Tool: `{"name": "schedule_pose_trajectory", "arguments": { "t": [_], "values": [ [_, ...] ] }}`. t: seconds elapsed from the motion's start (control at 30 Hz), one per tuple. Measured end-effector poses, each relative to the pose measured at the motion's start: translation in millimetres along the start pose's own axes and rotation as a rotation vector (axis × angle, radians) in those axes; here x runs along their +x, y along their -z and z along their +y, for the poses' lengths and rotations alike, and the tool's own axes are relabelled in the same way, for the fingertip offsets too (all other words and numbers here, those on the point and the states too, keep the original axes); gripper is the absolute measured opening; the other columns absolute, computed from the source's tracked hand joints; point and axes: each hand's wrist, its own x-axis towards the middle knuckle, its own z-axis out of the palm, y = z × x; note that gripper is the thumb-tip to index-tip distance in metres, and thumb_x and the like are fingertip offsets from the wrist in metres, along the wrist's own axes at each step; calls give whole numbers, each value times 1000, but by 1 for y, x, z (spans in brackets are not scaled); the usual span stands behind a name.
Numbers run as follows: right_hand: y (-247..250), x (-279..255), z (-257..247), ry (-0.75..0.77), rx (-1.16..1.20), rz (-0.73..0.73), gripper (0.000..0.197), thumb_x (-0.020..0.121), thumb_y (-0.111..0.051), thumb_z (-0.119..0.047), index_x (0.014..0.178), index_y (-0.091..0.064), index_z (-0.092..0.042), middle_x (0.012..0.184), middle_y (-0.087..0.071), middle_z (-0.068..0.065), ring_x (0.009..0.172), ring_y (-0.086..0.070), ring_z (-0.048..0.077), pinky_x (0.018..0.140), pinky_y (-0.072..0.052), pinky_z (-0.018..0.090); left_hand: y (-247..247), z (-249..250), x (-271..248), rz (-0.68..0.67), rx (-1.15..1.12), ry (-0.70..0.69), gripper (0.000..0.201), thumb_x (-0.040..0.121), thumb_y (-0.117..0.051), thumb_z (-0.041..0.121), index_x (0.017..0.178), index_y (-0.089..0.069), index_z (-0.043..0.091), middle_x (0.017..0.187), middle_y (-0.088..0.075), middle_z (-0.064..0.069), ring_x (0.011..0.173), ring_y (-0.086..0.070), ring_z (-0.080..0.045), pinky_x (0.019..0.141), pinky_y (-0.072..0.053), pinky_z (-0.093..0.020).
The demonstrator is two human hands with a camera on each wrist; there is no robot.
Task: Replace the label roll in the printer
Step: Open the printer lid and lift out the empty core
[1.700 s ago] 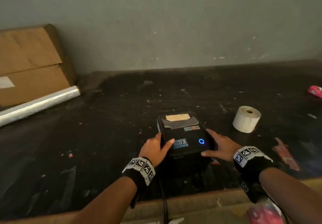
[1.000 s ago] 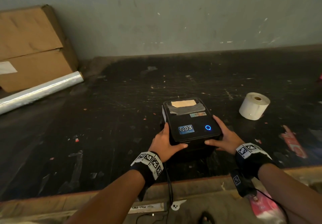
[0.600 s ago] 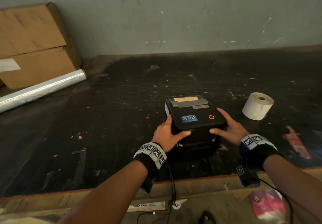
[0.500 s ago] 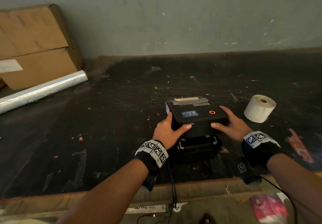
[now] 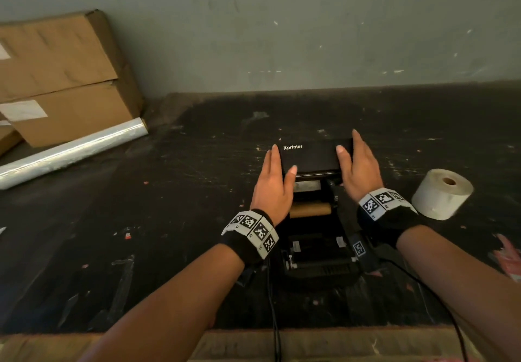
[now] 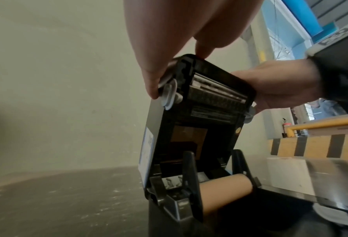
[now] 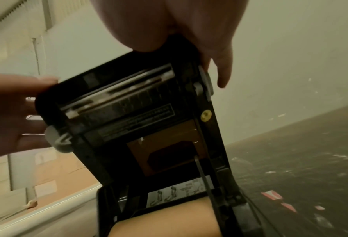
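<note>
Both hands hold the label printer's lid (image 5: 310,156) raised upright.

The left hand (image 5: 272,189) grasps the lid's left edge, fingers along the side and thumb across its front face; the right hand (image 5: 359,173) grasps the right edge likewise. Inside the open printer (image 5: 318,251), a bare brown cardboard core (image 5: 310,210) (no labels visible on it) sits between the black roll holders. The fresh white label roll (image 5: 441,194) lies on the dark worktable (image 5: 169,220), right of the printer and apart from it. Cardboard boxes (image 5: 62,80) and a clear film roll (image 5: 70,153) lie far left.
</note>
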Motion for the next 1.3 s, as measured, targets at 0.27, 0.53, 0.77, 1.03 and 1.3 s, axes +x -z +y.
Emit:
{"name": "schedule_pose_trajectory", "arguments": {
  "t": [0.27, 0.53, 0.77, 1.03, 1.3],
  "values": [
    [-9, 51, 15, 233, 48, -41, 39, 98, -34, -32, 133, -49, -25, 155, -24, 6, 141, -25, 23, 108, -22, 31, -8, -5, 51, 76, -58, 108, 60, 99, -27, 42, 151, -9, 19, 158, -22, -6, 143, -27, -21, 111, -24, -29],
    [-22, 84, 17, 199, 89, -59, 38, 97, -34, -37, 128, -53, -26, 151, -32, 4, 137, -33, 24, 108, -30, 45, -18, -16, 85, 165, -101, 204, 59, 96, -28, 50, 148, -20, 25, 149, -41, -9, 136, -40, -24, 112, -34, -44],
    [-22, 92, 21, 189, 112, -102, 40, 96, -34, -39, 130, -50, -26, 152, -33, 3, 136, -34, 24, 107, -29, 42, -22, -21, 96, 197, -112, 238, 58, 94, -30, 52, 147, -24, 27, 145, -46, -9, 133, -44, -26, 110, -37, -47],
    [-11, 94, 18, 159, 114, -243, 50, 97, -30, -40, 144, -28, -21, 156, -21, 8, 143, -19, 22, 114, -20, 41, -13, -25, 89, 80, -78, 236, 63, 93, -28, 57, 149, -12, 32, 145, -46, -9, 130, -47, -27, 110, -36, -48],
    [15, 24, 58, -179, 208, -263, 48, 94, -38, -43, 134, -46, -16, 135, -52, 9, 127, -47, 27, 101, -34, 35, -28, -73, 12, -262, 73, 235, 72, 93, -38, 53, 151, -8, 23, 159, -15, -4, 145, -23, -22, 116, -23, -34]
  ]
}}
